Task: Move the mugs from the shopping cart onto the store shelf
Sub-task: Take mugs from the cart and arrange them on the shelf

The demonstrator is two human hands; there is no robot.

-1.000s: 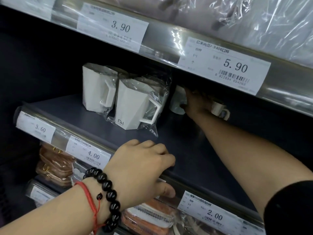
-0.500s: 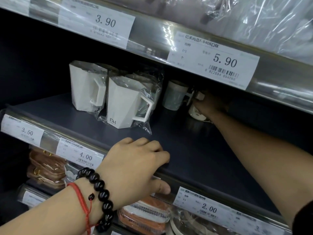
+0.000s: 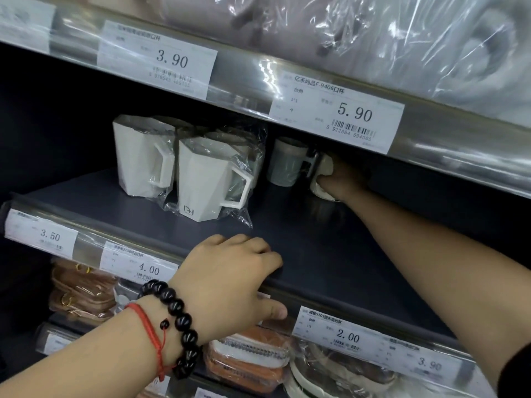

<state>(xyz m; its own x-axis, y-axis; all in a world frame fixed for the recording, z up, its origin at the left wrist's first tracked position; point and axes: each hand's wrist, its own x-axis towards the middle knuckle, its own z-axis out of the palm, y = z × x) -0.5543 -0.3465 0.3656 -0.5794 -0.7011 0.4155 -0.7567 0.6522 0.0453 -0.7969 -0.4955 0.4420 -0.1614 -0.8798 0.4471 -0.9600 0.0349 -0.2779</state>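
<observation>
White mugs [image 3: 207, 179], grey-green mug [image 3: 284, 165], dark grey shelf [image 3: 330, 254], red string bracelet [image 3: 149, 326], black beads [image 3: 181, 320]

right hand [image 3: 342, 179] grips cream mug [image 3: 323, 179] | left hand [image 3: 230, 277] grips shelf [image 3: 330, 254] edge

Wrapped mugs [image 3: 201, 176] block the shelf's [image 3: 330, 254] left rear; its front lies open.

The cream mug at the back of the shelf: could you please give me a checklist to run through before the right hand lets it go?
1. Right hand grip on the cream mug: ok, fingers curled round it.
2. Mug base on the shelf: cannot tell, hidden in shadow.
3. Gap to the grey mug: not ok, handle nearly touching.
4. Left hand on the shelf edge: ok.
5. Wrapped white mugs upright: ok.
</observation>
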